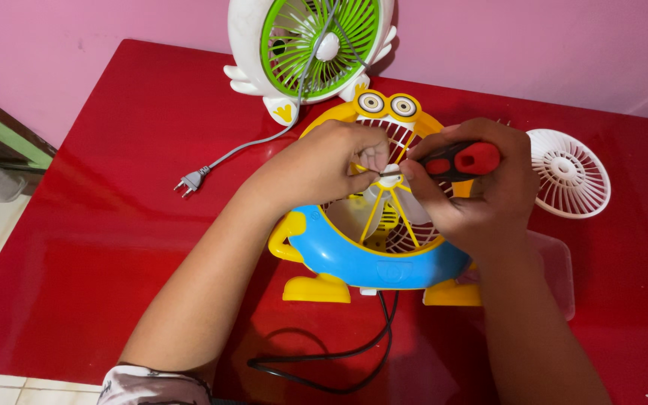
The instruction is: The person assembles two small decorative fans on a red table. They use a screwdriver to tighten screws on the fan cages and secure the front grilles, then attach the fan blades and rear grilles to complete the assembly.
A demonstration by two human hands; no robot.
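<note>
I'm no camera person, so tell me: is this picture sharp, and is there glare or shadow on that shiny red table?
Head view: mostly sharp; the red table is glossy, with soft pale sheen at its far edge and dark reflections under the arms. The left hand and right hand, holding a screwdriver, look slightly soft over the yellow and blue fan. Light is even, without hard shadows.

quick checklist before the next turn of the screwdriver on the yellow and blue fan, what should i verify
1. Plug of the grey cord lies loose on the table: ok.
2. Yellow and blue fan's black cord unplugged: cannot tell, its end is out of view.
3. Left hand steadies the fan at the hub: ok.
4. Right hand grips the red and black screwdriver: ok.
5. Tip seated in the screw: cannot tell, fingers hide it.
6. White grille set aside: ok.
</note>
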